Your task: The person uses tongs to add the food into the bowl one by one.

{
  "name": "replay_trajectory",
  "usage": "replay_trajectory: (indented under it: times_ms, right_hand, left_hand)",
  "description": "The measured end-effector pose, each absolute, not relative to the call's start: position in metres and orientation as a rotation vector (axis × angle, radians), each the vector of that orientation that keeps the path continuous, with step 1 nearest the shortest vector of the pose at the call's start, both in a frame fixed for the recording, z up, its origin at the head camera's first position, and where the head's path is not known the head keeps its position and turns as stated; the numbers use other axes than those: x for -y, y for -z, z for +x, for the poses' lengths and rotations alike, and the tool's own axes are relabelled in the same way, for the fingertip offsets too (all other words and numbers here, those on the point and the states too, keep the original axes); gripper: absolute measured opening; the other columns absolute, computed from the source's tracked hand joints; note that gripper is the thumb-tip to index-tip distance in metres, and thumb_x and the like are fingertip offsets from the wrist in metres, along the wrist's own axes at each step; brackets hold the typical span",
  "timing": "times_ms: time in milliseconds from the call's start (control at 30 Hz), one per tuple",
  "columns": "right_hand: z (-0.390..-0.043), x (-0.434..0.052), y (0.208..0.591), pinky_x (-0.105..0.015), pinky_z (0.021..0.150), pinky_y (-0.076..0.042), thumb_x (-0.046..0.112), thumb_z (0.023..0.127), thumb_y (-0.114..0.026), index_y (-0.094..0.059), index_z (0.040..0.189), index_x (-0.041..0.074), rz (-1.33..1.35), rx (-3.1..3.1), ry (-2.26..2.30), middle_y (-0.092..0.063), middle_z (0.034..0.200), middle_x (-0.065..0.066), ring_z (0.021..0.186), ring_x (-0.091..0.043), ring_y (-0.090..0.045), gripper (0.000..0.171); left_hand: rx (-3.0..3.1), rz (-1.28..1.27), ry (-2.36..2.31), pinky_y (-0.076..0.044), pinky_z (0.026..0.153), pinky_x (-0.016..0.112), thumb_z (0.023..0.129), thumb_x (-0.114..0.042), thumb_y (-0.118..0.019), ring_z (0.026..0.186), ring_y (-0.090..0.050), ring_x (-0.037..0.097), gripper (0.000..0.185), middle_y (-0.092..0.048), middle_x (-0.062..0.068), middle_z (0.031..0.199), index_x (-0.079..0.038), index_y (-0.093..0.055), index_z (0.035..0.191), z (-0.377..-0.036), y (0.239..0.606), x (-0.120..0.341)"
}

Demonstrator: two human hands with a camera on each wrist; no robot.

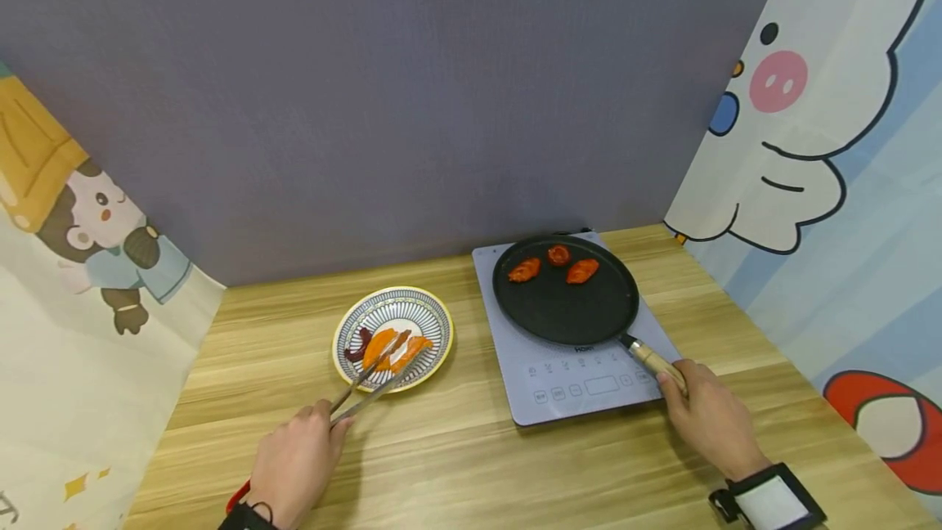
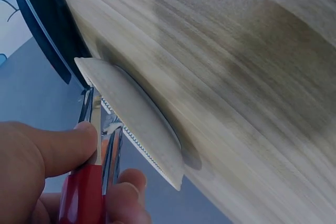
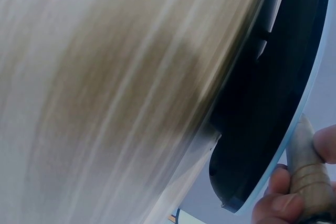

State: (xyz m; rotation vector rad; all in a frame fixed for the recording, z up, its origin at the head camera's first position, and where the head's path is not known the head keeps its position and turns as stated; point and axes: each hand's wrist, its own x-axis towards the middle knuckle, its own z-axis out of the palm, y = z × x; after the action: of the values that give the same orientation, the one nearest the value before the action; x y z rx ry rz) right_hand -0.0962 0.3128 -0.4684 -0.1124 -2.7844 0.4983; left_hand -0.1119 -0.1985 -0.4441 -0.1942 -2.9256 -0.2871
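Note:
My left hand (image 1: 294,460) holds metal tongs (image 1: 368,391), whose red handle (image 2: 81,195) shows in the left wrist view. The tong tips reach over a patterned plate (image 1: 401,301) with a yellow rim, one on either side of an orange food piece. A second orange piece (image 1: 377,348) and dark red bits (image 1: 357,347) lie beside it on the plate. On the right, my right hand (image 1: 712,415) grips the wooden handle (image 1: 651,360) of a black flat pan (image 1: 562,309). Three browned reddish food pieces (image 1: 525,270) lie toward the pan's far side.
Under the pan is a flat grey induction cooktop (image 1: 545,411) with a touch panel at its front. The wood-grain table (image 1: 441,464) is bordered by a grey back panel (image 1: 412,105) and cartoon-printed side walls.

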Motion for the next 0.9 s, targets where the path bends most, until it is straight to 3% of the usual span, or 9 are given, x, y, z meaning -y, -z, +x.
replay_trajectory:
  times_ms: [900]
  right_hand:
    - [-0.097, -0.313, 0.469, -0.032, 0.044, -0.027, 0.026, 0.097, -0.054, -0.057, 0.104, -0.002, -0.106, 2.770, -0.472, -0.044, 0.067, -0.003, 0.052, -0.016, -0.040, 0.029]
  left_hand:
    - [2.863, -0.212, 0.309, -0.030, 0.038, 0.039, 0.084, -0.029, -0.073, 0.043, -0.049, 0.023, 0.027, -0.056, 0.006, 0.059, -0.005, -0.061, 0.078, -0.121, 0.452, 0.196]
